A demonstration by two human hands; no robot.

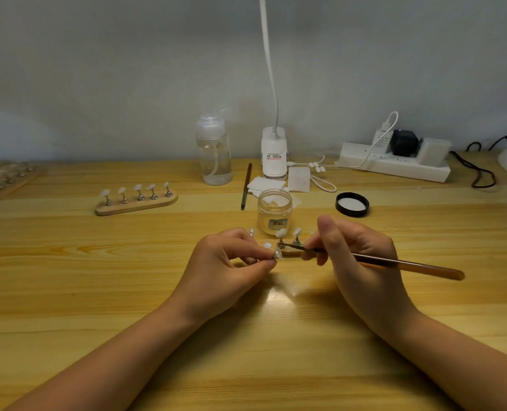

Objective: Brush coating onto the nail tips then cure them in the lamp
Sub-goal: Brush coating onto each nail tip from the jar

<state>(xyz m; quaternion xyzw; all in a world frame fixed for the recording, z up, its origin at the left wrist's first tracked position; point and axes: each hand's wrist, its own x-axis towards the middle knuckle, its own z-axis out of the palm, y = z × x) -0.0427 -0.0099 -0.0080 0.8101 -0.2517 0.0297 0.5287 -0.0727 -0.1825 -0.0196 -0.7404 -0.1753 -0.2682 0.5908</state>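
Observation:
My left hand (231, 262) pinches a small metal stand topped with a clear nail tip (277, 254). My right hand (356, 253) holds a brown-handled brush (394, 262), and its bristle end touches that nail tip. Behind my hands lies a wooden holder (290, 253) with white nail tips (281, 232) on stands, partly hidden by my fingers. An open clear jar (274, 210) stands just beyond it. The white clip lamp (273, 152) sits at the back of the table.
A second wooden holder (136, 204) with several nail tips lies at the left, another tray (6, 182) at the far left. A pump bottle (213, 149), a spare brush (246, 186), white wipes (298, 179), the black jar lid (352, 204) and a power strip (394, 161) stand behind.

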